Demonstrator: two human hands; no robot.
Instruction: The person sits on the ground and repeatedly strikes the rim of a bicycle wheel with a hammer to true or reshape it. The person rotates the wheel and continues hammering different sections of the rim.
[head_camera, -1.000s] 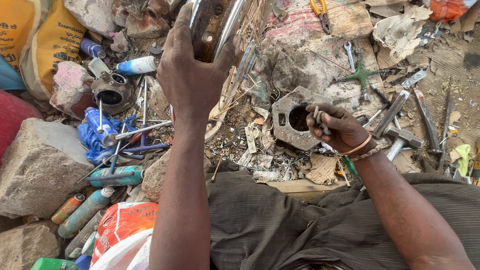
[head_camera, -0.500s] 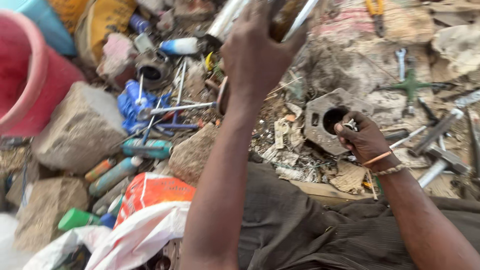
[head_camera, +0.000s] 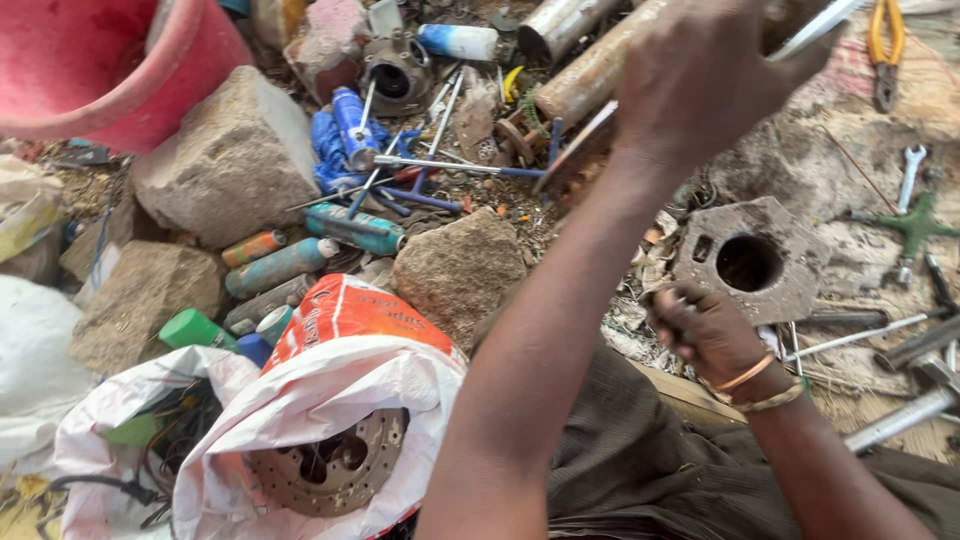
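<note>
The left hand (head_camera: 700, 85) was raised high toward twelve o'clock in the head view, fingers closed around a bright metal strip (head_camera: 815, 30) whose long axis ran from about seven to one o'clock and passed out of the frame at the top edge; a darker rusty piece seemed to be gripped with it, though the back of the hand hid how the two sat together. The right hand (head_camera: 700, 325) lay low at about four o'clock, curled shut over a small part that its fingers covered too fully to name. Just beside that fist, toward one o'clock and almost touching it, the grey metal plate (head_camera: 725, 285) rested flat on the ground, its round hole (head_camera: 748, 262) facing up. So the right hand was far nearer the plate than the left, which hung well apart above it toward eleven o'clock. A rusty pipe (head_camera: 590, 75) lay behind the left wrist, and a brake disc (head_camera: 335, 465) sat in the white sack (head_camera: 300, 410) at seven o'clock.
</note>
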